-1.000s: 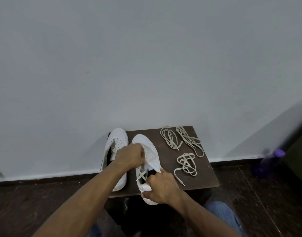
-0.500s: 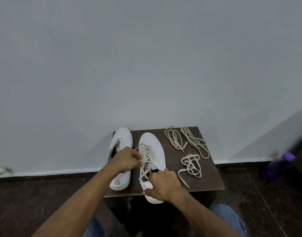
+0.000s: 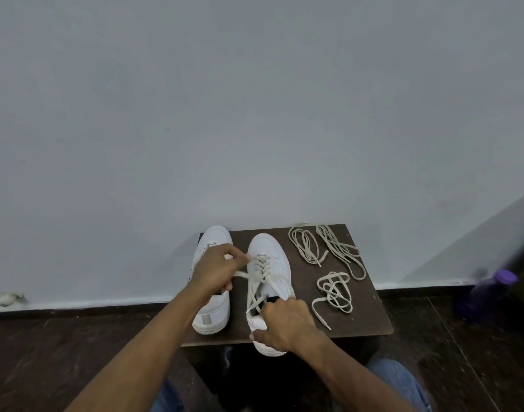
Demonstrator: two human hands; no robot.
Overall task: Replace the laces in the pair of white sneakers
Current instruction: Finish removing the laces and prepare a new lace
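The right hand [image 3: 284, 322] grips the heel of the right-side white leather sneaker [image 3: 269, 281] on the small dark wooden table [image 3: 359, 316]; the left hand [image 3: 216, 269], now drawn leftward, pinches its cream flat lace [image 3: 262, 270], so lacing is advancing. Three loose cream laces [image 3: 333, 288] lie beyond.

left hand [image 3: 217, 270]: raised, fingers curled, pinching lace end
right hand [image 3: 286, 322]: lower, fingers curled gripping sneaker heel, thumb on rim
forearms: both bare, reaching forward, converging
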